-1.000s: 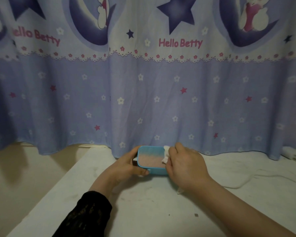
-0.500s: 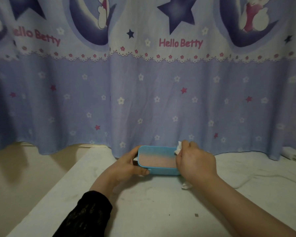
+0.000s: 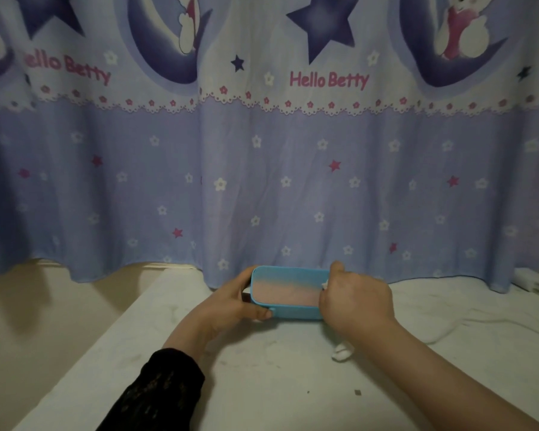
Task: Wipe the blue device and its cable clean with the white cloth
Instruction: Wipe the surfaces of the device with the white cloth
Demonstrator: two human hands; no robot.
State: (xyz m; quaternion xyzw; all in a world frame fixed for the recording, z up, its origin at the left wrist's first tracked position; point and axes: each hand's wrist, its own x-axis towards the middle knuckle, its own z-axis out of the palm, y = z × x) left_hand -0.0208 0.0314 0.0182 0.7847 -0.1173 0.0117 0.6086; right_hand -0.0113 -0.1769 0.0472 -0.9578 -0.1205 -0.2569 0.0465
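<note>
The blue device [image 3: 288, 290], a rounded box with a blue-to-pink face, is held just above the white table [image 3: 262, 368] near the curtain. My left hand [image 3: 231, 303] grips its left end, thumb curled over the front edge. My right hand [image 3: 355, 300] covers its right end and holds the white cloth [image 3: 325, 284], of which a small bit shows at the fingers and a tail [image 3: 341, 353] hangs below the wrist. A pale cable [image 3: 479, 321] runs across the table to the right; its join to the device is hidden.
A blue patterned curtain [image 3: 262, 181] hangs right behind the device. The table's left edge [image 3: 112, 343] runs diagonally, with floor beyond it. White objects [image 3: 532, 281] lie at the far right by the curtain hem.
My right hand has slid with the cloth from the middle of the device's face to its right end. The left hand has kept its hold on the left end.
</note>
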